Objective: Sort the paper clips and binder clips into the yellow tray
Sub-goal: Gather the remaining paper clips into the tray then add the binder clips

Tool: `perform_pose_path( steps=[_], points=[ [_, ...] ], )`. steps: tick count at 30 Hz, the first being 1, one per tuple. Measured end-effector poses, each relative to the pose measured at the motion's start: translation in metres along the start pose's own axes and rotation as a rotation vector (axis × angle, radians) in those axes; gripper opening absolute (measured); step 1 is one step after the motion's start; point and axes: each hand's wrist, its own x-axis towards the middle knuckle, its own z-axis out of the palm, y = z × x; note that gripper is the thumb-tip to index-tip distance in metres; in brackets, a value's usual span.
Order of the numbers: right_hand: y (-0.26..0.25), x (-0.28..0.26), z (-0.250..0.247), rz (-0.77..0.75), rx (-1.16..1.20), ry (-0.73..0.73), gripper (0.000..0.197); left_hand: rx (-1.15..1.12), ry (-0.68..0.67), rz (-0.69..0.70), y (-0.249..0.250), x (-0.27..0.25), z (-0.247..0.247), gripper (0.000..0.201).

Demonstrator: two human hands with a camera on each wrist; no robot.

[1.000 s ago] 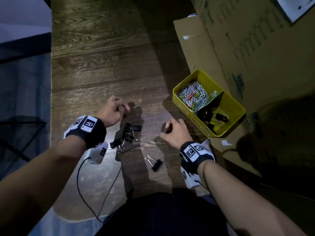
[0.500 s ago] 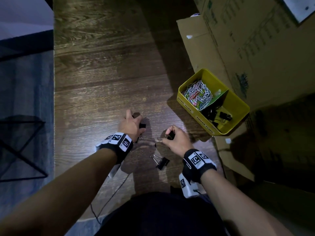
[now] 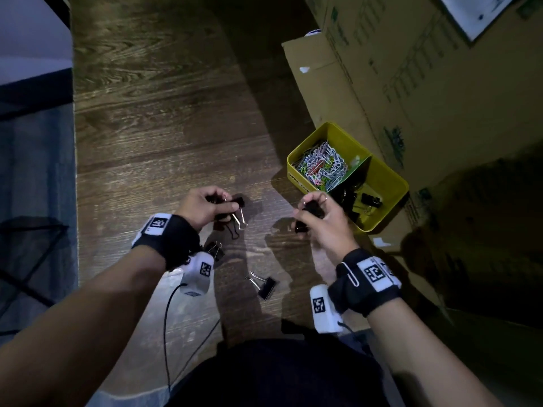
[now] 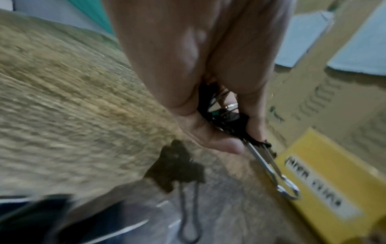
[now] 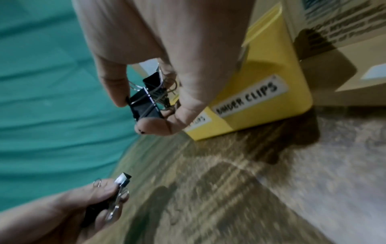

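Binder clips [image 3: 227, 208] fill the left hand [image 3: 202, 208], a black bunch gripped in curled fingers [image 4: 211, 142] with silver wire handles sticking out past the thumb. The right hand [image 3: 326, 221] holds another small bunch of black binder clips [image 5: 146, 102], pinched between its fingertips and thumb, raised just beside the near wall of the yellow tray [image 3: 390, 198]. Both hands hover above the wooden tabletop [image 3: 164, 142], apart from each other. The tray stands at the right on the tabletop, against a cardboard box [image 3: 426, 83]. A divider splits it: the far compartment holds a heap of coloured paper clips [image 3: 321, 165], the nearer one a few black binder clips [image 3: 368, 199]. A label reading "BINDER CLIPS" [image 5: 248, 97] is stuck on the tray's outer wall. One loose binder clip [image 3: 266, 286] lies on the tabletop between the two wrists, and another [image 3: 216, 249] lies beside the left wrist's camera.
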Motion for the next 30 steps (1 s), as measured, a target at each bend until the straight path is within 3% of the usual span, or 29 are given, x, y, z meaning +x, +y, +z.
perform_pose_path(
  steps=[3, 6, 9, 12, 16, 18, 21, 23, 26, 28, 30],
  points=[
    [-0.024, -0.001, -0.019, -0.064, 0.117, 0.042, 0.027, -0.2, -0.074, 0.019, 0.034, -0.003, 0.019, 0.019],
    [-0.036, 0.005, -0.037, -0.097, 0.08, 0.179, 0.029, -0.233, -0.223, 0.042, 0.072, -0.008, 0.049, 0.017],
    [-0.04, 0.017, -0.056, -0.035, 0.004, 0.361, 0.027, -0.131, -0.324, 0.094, 0.101, -0.011, 0.091, 0.019],
    [-0.037, 0.028, -0.073, 0.062, 0.015, 0.462, 0.02, 0.175, -0.371, 0.237, 0.116, -0.012, 0.136, 0.016],
    [-0.029, 0.037, -0.085, 0.162, 0.069, 0.497, 0.029, 0.803, -0.294, 0.592, 0.118, -0.014, 0.182, 0.008],
    [-0.027, 0.04, -0.086, 0.173, 0.059, 0.515, 0.044, 0.856, -0.344, 0.663, 0.112, -0.016, 0.197, 0.021],
    [-0.027, 0.043, -0.084, 0.19, 0.057, 0.494, 0.086, 0.888, -0.408, 0.708, 0.099, -0.016, 0.209, 0.047],
    [-0.027, 0.044, -0.084, 0.192, 0.068, 0.47, 0.098, 0.908, -0.432, 0.71, 0.093, -0.014, 0.211, 0.06],
    [-0.028, 0.045, -0.085, 0.192, 0.065, 0.463, 0.095, 0.93, -0.469, 0.697, 0.091, -0.016, 0.21, 0.065],
    [-0.029, 0.042, -0.084, 0.186, 0.065, 0.442, 0.093, 0.892, -0.462, 0.702, 0.094, -0.018, 0.207, 0.057],
    [-0.035, 0.038, -0.08, 0.139, 0.017, 0.414, 0.078, 0.848, -0.433, 0.704, 0.098, -0.018, 0.199, 0.044]
  ],
)
